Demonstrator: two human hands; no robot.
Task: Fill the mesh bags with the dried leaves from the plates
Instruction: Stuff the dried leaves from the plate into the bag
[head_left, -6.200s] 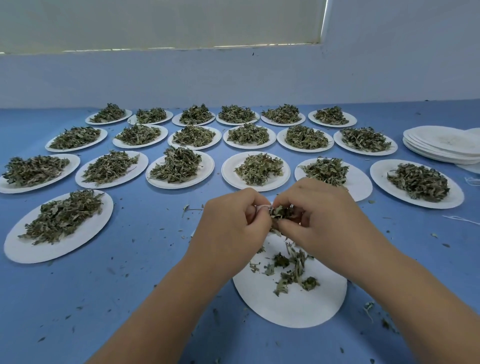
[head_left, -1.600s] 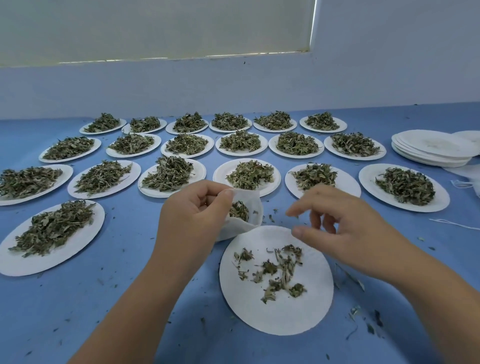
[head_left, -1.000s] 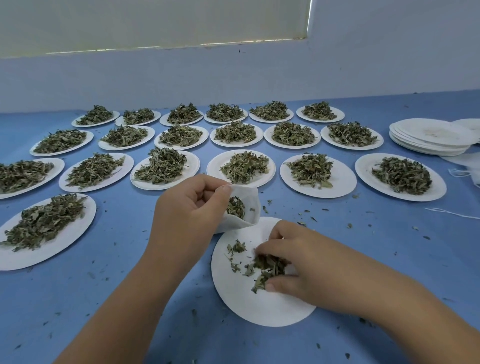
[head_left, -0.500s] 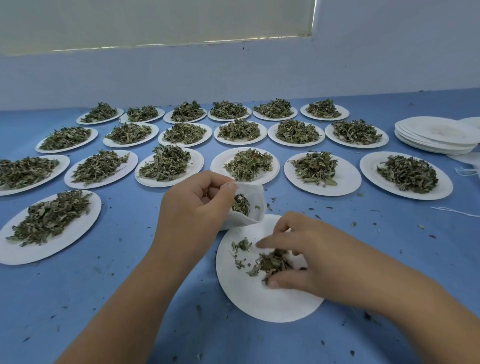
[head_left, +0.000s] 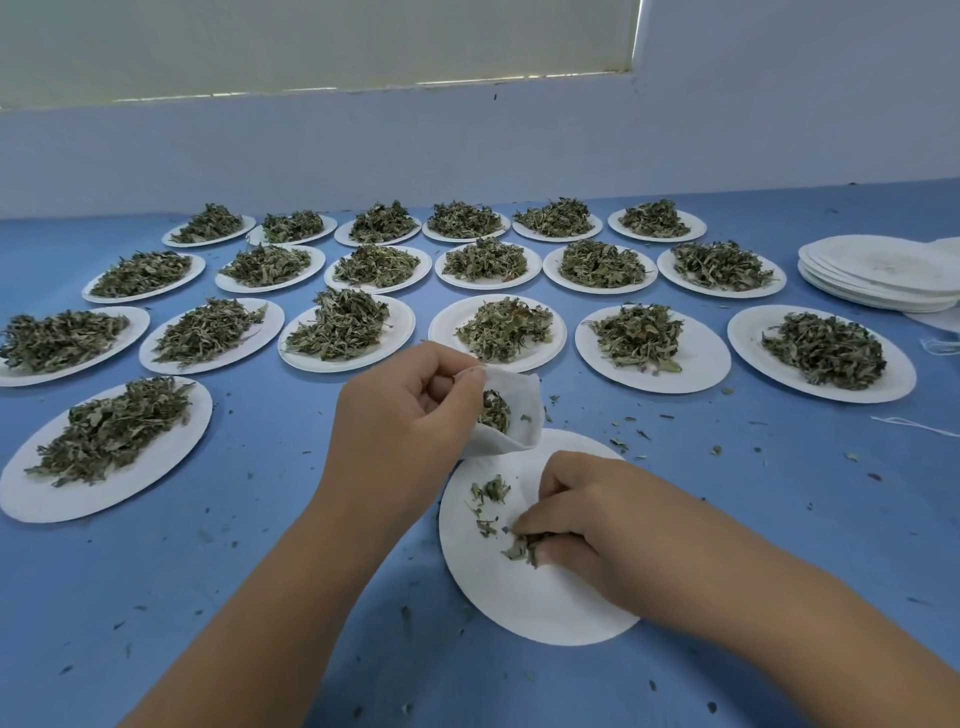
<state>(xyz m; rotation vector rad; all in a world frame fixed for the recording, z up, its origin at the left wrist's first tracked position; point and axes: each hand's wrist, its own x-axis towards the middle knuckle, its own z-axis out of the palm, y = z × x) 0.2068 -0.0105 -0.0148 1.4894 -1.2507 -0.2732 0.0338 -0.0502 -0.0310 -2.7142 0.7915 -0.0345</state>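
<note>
now left hand (head_left: 400, 415) holds mesh bag (head_left: 511, 415); right hand (head_left: 582, 514) pinches leaves (head_left: 522, 545).

White mesh bag (head_left: 521, 399), part-filled, mouth open, over near plate (head_left: 519, 597) bearing few dried leaves (head_left: 493, 491)

Both of my hands were bare, the left hand (head_left: 405, 415) and the right hand (head_left: 587, 514), pictured by the camera I wore on my head. My left forearm (head_left: 270, 623) and right forearm (head_left: 779, 623) were bare as well, uncovered from each wrist to the lower edge of the frame. The arms looked slim and smooth, broadening toward the elbow. The left thumbnail (head_left: 474, 375) was short and plain, and the right thumbnail (head_left: 544, 557) was likewise short and rounded. Soft ridges marked the knuckles (head_left: 410, 364) of my left hand, and faint creases crossed the fingers (head_left: 556, 483) of my right.
</note>
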